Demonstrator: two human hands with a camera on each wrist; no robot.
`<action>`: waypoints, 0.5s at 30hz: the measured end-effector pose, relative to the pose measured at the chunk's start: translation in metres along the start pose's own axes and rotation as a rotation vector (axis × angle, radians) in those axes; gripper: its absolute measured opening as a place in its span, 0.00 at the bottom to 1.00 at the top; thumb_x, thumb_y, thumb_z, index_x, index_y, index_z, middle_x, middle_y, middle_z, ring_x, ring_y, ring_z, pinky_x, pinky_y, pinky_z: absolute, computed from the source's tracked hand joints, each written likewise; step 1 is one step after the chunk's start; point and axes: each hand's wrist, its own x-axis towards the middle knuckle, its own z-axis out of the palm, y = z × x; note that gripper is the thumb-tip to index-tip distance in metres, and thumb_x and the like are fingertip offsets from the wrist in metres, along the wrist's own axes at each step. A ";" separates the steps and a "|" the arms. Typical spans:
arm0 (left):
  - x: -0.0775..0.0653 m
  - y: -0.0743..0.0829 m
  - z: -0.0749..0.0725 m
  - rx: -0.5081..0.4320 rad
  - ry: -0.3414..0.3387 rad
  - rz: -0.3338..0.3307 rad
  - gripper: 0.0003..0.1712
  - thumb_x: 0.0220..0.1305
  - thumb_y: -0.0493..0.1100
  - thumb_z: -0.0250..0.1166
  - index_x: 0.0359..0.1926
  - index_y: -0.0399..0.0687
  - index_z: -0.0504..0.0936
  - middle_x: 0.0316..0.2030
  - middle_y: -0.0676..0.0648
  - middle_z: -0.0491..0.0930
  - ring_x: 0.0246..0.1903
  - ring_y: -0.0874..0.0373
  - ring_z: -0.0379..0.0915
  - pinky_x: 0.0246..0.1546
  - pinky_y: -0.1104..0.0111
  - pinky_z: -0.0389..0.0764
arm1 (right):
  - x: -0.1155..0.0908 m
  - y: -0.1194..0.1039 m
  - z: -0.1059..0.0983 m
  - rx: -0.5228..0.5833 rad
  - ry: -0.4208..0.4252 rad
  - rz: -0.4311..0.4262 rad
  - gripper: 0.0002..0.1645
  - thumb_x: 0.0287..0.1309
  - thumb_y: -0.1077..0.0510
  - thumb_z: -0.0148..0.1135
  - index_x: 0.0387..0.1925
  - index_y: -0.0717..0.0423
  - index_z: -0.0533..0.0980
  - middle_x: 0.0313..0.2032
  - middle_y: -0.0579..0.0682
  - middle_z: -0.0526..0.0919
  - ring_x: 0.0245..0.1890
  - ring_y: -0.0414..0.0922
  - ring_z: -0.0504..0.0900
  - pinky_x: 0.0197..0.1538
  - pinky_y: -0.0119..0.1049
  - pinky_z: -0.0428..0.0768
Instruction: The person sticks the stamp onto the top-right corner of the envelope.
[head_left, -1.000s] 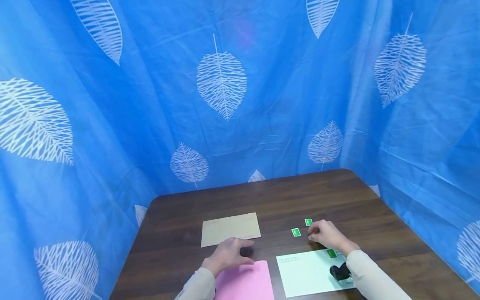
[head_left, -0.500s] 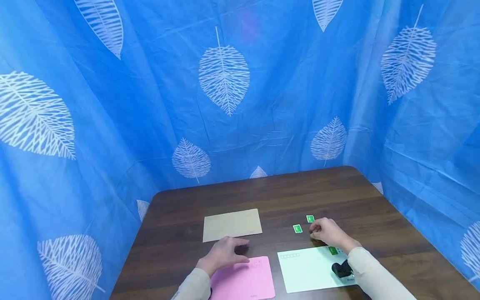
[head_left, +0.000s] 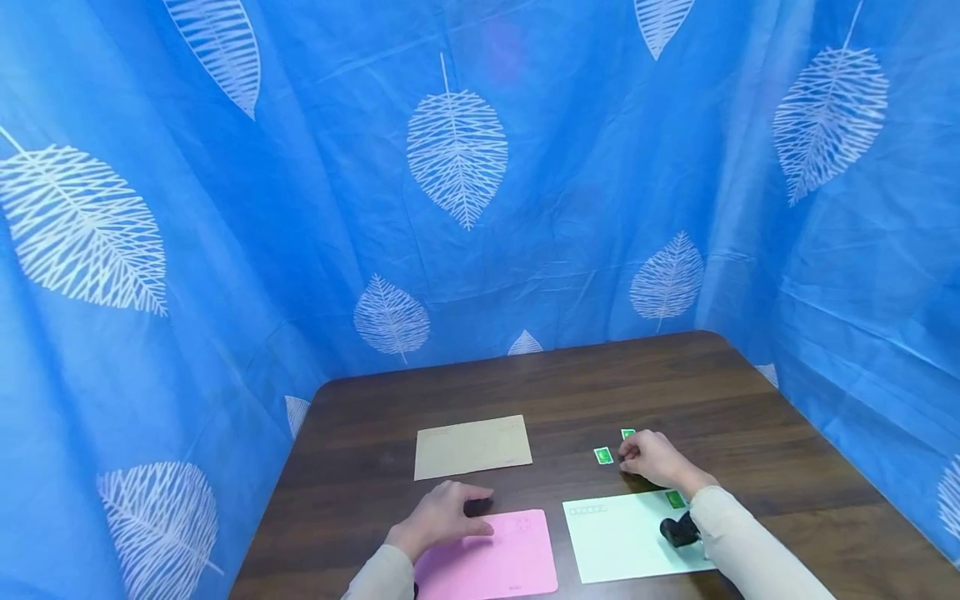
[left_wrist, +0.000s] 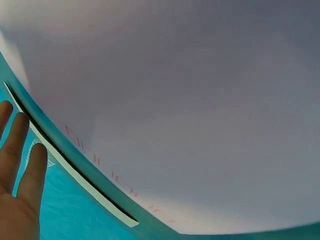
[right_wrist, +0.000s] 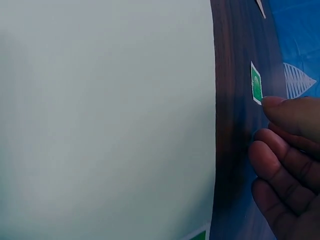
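From the head view, the left hand [head_left: 442, 518] is over the far left part of a pink envelope [head_left: 506, 562], its grip apart, thumb and fingers well parted; I can't tell if it touches the paper. A tan envelope [head_left: 472, 448] lies just beyond on the dark wooden counter [head_left: 525, 389]. The right hand [head_left: 652, 460] bends its fingers inward beside two small green stamps: a nearer stamp [head_left: 603, 456] in plain sight, and a farther stamp [head_left: 627, 433] partly behind the fingers. Below that forearm lies a mint envelope [head_left: 622, 546], a green stamp at its far right corner [head_left: 675, 499]. A leaf-patterned blue curtain [head_left: 300, 208] surrounds the counter.

In the left wrist view, three of the left fingers [left_wrist: 34, 175] stand straight and spread at the lower left, next to a pale sheet with red marks.

In the right wrist view, the mint envelope fills the left side. The thumb tip appears right beside one stamp; whether this grip is together or holding anything, I can't tell.
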 end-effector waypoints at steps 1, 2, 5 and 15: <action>-0.001 0.000 0.000 -0.003 -0.003 -0.001 0.34 0.50 0.56 0.77 0.57 0.49 0.84 0.54 0.48 0.85 0.56 0.49 0.81 0.59 0.57 0.80 | 0.001 0.000 0.000 -0.006 0.001 -0.003 0.06 0.52 0.68 0.70 0.34 0.62 0.83 0.27 0.46 0.82 0.29 0.40 0.77 0.33 0.34 0.79; -0.001 0.000 -0.001 -0.004 -0.003 0.002 0.34 0.50 0.56 0.78 0.57 0.48 0.84 0.54 0.48 0.85 0.56 0.49 0.82 0.59 0.57 0.80 | 0.002 -0.001 0.000 -0.007 0.001 -0.008 0.05 0.52 0.68 0.70 0.34 0.62 0.83 0.27 0.46 0.82 0.28 0.40 0.76 0.32 0.34 0.78; -0.005 -0.001 -0.001 -0.008 -0.007 -0.006 0.34 0.49 0.55 0.78 0.57 0.48 0.84 0.54 0.47 0.85 0.56 0.47 0.82 0.60 0.56 0.79 | 0.004 -0.003 0.001 -0.006 0.005 -0.033 0.05 0.52 0.68 0.70 0.33 0.62 0.83 0.26 0.46 0.82 0.28 0.40 0.76 0.32 0.34 0.77; -0.016 -0.009 0.003 -0.019 -0.003 0.003 0.34 0.48 0.56 0.78 0.56 0.48 0.85 0.52 0.48 0.86 0.55 0.48 0.83 0.57 0.58 0.81 | 0.008 -0.005 0.004 -0.017 0.015 -0.043 0.05 0.50 0.69 0.70 0.31 0.62 0.82 0.25 0.46 0.81 0.27 0.39 0.75 0.32 0.32 0.76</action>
